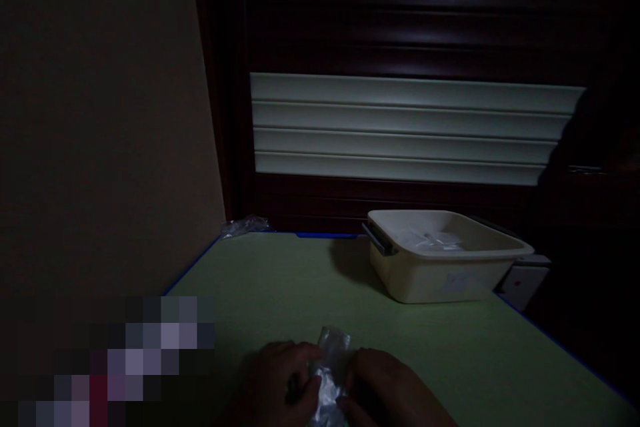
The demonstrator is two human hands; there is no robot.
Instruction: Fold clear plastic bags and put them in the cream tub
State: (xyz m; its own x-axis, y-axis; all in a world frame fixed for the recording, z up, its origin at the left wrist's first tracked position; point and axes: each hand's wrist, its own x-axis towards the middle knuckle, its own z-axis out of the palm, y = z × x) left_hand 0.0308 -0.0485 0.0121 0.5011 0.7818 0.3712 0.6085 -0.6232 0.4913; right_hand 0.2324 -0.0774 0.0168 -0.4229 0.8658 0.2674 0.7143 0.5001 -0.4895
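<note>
Close to the near edge of the view, a small clear plastic bag [331,380] is held between both hands above the green table. My left hand [283,380] pinches the bag's left side with thumb and fingers. A small dark thing, too dim to name, shows by the fingers of that hand. On the bag's other side, my right hand [393,383] has its fingers closed on the plastic. The bag looks crinkled and shiny; what it contains, if anything, I cannot make out.
A cream plastic bin [445,277] with dark handles stands at the table's back right, with clear plastic bags [430,238] inside. Crumpled clear plastic [245,225] lies at the far left corner. The green table [280,280] has a blue edge. A wall rises on the left.
</note>
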